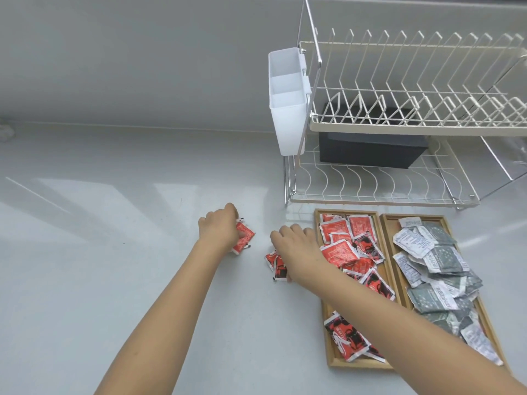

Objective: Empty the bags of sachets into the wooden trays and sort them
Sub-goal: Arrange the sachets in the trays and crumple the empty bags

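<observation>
Two wooden trays lie side by side on the white counter at the right. The left tray [330, 363] holds several red sachets [340, 252]; the right tray [387, 223] holds several grey and white sachets [439, 260]. My left hand [218, 228] is closed on a few red sachets [243, 236] lying on the counter left of the trays. My right hand [296, 246] presses down on a small pile of red sachets [275, 263] beside the left tray, fingers curled over them. No bags are in view.
A two-tier wire dish rack [399, 115] stands behind the trays, with a white plastic cutlery holder [286, 109] hung on its left end and a black box [370, 149] on its lower tier. The wall runs along the back of the counter.
</observation>
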